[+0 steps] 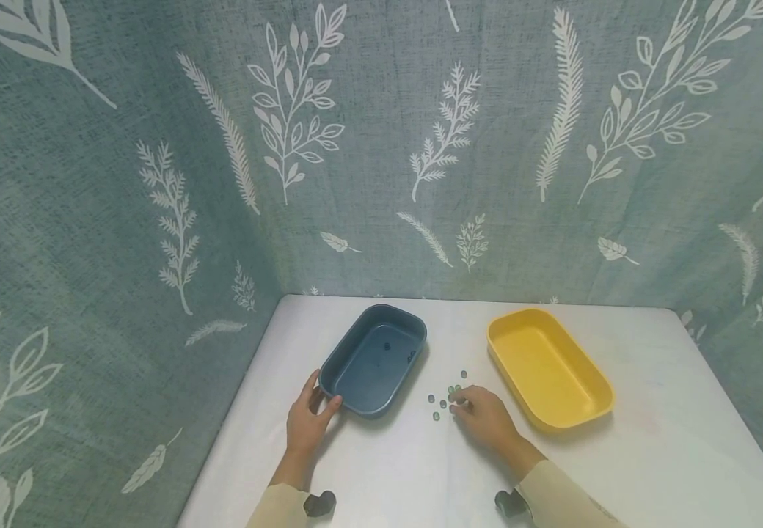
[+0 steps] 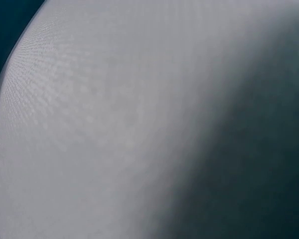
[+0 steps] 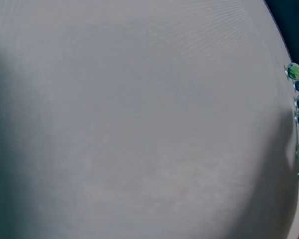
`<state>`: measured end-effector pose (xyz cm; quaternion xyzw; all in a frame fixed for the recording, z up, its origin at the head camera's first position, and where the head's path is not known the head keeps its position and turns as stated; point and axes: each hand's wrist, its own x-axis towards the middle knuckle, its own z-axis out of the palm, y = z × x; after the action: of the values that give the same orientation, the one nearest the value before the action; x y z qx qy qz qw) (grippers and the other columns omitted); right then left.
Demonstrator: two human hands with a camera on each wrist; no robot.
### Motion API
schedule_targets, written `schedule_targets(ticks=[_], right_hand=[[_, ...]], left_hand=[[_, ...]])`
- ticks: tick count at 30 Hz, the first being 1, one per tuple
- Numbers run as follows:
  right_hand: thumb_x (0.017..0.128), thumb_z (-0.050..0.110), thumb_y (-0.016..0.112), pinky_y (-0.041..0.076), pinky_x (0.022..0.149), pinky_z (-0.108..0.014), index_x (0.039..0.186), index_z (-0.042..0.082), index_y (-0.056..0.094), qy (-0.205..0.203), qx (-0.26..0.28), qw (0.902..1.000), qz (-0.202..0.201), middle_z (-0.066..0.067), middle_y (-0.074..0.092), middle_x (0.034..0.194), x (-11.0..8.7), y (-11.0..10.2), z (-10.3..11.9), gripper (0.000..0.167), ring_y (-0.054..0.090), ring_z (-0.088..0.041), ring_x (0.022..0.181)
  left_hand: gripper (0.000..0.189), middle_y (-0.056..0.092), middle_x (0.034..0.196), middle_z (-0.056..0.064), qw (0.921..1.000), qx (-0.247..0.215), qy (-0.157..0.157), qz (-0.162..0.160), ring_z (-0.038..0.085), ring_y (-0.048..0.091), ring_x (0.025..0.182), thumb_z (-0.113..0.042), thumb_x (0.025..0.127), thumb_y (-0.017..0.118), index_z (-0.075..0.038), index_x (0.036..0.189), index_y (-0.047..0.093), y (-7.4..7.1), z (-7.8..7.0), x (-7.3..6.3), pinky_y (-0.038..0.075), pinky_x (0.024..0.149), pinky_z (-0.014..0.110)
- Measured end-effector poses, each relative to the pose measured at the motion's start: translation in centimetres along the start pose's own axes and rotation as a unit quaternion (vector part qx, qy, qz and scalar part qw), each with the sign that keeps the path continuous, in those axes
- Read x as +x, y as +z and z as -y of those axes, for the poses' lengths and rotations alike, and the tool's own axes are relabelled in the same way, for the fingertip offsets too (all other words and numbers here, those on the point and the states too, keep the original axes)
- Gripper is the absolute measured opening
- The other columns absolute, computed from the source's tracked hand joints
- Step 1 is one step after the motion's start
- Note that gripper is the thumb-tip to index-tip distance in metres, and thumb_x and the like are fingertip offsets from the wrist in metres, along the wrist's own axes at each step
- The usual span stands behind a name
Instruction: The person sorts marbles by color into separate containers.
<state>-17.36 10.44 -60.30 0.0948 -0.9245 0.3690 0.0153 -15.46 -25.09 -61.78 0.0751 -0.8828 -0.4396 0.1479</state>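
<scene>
The small, round green and blue glass marbles lie on the white table between two trays; likely light, hard and slippery, best pinched across the middle. The right hand bends its fingers over them, grip unclear; the left hand, spread loosely, touches the blue rectangular tray's near-left corner.

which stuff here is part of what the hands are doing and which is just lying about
Seems in use:
- loose marbles, at the right hand
- blue tray, left hand holding its near corner

Seems just there:
- yellow tray, untouched, though it could come into use
- leaf-print cloth, only a backdrop
</scene>
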Motion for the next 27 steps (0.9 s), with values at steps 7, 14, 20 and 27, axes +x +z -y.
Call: schedule_targets(ticks=[7, 14, 20, 27], right_hand=[[0.086, 0.022, 0.074, 0.049, 0.094, -0.042, 0.103, 0.017, 0.071, 0.002, -0.022, 0.9997, 0.005, 0.005, 0.066, 0.099, -0.4, 0.2, 0.0, 0.018, 0.061, -0.020, 0.102], [0.084, 0.020, 0.074, 0.049, 0.093, -0.038, 0.103, 0.017, 0.072, -0.034, -0.046, 0.9984, -0.004, 0.008, 0.064, 0.097, -0.3, 0.7, -0.2, 0.019, 0.058, -0.016, 0.100], [0.083, 0.018, 0.075, 0.050, 0.092, -0.037, 0.104, 0.016, 0.072, -0.060, -0.064, 0.9961, -0.007, 0.006, 0.066, 0.098, -0.1, 1.0, -0.3, 0.021, 0.057, -0.015, 0.099], [0.084, 0.019, 0.074, 0.049, 0.092, -0.035, 0.104, 0.017, 0.072, -0.060, -0.080, 0.9950, 0.004, 0.007, 0.066, 0.099, 0.1, 1.0, -0.5, 0.021, 0.056, -0.014, 0.098]], left_hand=[[0.080, 0.046, 0.146, 0.013, 0.9999, -0.002, 0.010, -0.003, 0.037, 0.049, 0.127, -0.039, 0.083, 0.077, -0.015, 0.149, 0.039, 0.0, 0.4, 0.0, 0.033, 0.109, 0.053], [0.080, 0.047, 0.145, 0.011, 0.9999, -0.008, 0.008, -0.010, 0.036, 0.050, 0.126, -0.039, 0.082, 0.078, -0.018, 0.149, 0.041, 0.1, 0.5, 0.1, 0.034, 0.108, 0.052], [0.080, 0.046, 0.147, 0.009, 1.0000, -0.007, 0.000, -0.006, 0.034, 0.050, 0.127, -0.043, 0.082, 0.077, -0.021, 0.149, 0.040, 0.3, 0.8, 0.1, 0.034, 0.109, 0.050], [0.080, 0.046, 0.147, 0.009, 0.9999, -0.011, 0.000, -0.004, 0.035, 0.050, 0.127, -0.043, 0.082, 0.077, -0.019, 0.149, 0.040, 0.4, 0.8, 0.2, 0.033, 0.109, 0.053]])
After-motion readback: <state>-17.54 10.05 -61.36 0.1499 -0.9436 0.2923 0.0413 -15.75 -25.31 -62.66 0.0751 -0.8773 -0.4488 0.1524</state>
